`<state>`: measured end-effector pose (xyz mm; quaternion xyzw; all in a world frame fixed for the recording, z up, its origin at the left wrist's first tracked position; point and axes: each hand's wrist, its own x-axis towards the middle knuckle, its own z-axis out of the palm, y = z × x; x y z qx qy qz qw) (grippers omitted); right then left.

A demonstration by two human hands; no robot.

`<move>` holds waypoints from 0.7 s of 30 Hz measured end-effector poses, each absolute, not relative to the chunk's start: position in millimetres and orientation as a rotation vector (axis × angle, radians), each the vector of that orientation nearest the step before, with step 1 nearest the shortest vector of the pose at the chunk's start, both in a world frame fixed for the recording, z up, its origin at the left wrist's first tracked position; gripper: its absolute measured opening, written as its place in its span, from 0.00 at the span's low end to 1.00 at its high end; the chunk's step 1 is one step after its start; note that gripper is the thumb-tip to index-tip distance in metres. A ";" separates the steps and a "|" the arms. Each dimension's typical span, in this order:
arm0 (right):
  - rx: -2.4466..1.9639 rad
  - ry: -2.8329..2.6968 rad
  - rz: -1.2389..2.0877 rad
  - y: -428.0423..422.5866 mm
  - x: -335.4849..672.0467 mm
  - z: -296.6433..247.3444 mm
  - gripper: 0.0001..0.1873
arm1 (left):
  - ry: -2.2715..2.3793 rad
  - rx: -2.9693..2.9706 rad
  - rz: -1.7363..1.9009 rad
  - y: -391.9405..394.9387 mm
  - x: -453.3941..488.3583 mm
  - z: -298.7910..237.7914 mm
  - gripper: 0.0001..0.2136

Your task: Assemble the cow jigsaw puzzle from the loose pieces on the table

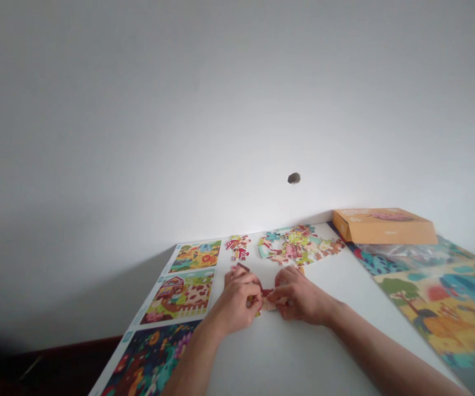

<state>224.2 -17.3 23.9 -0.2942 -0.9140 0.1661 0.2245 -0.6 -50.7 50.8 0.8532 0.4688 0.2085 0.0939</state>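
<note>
Left hand (235, 300) and right hand (299, 297) hold jigsaw pieces (267, 293) (red) between them.

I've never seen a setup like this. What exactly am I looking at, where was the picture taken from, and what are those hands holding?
No machine here: these are a person's own bare hands, filmed by one camera worn on their head, looking forward and down. The left hand and right hand meet around some red jigsaw pieces, pinched between the fingers. On the white table lie a heap of multicoloured jigsaw pieces, a smaller group of red and white pieces, a printed barn picture, and an orange cardboard box.
</note>
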 end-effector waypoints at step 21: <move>-0.791 -2.540 0.474 -16.8 223.3 23.2 0.25 | 1.395 2.512 0.605 -49.1 1.9 48.9 0.08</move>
